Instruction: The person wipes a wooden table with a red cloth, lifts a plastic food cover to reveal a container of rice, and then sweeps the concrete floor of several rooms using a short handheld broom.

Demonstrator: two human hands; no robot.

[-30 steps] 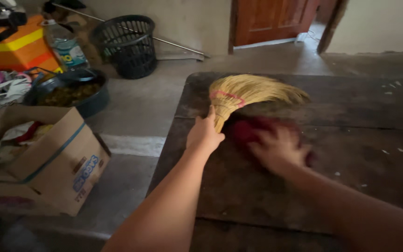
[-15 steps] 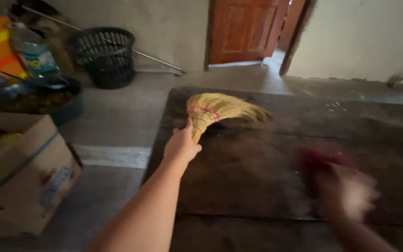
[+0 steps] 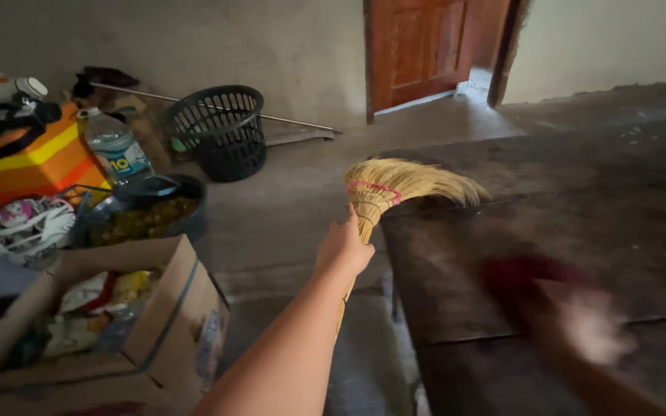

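Two hands work over the dark wooden surface (image 3: 580,192), the largest thing in view and the landmark for the rest. Off its left edge, on the concrete floor, sit a cardboard box (image 3: 156,323) full of odds and ends, a black slatted basket (image 3: 221,131) by the wall, a dark tub (image 3: 148,216) and a clear water bottle (image 3: 117,146). Beyond its far left corner stands a wooden door (image 3: 425,46).

The straw broom (image 3: 402,185) lies with its bristles fanned over the surface's left edge, its handle hanging off that edge. The left hand (image 3: 344,246) has its fingers wrapped tight round the handle just below the bound neck. Toward the near side of the surface, the right hand (image 3: 587,323) is blurred; a dark red cloth (image 3: 522,277) shows at it, but I cannot tell whether the fingers are spread on it or bunched round it.

To sweep well here, I judge the bristles should stay low and flat on the wood, strokes short and drawn toward the left edge, the cloth pressed evenly.
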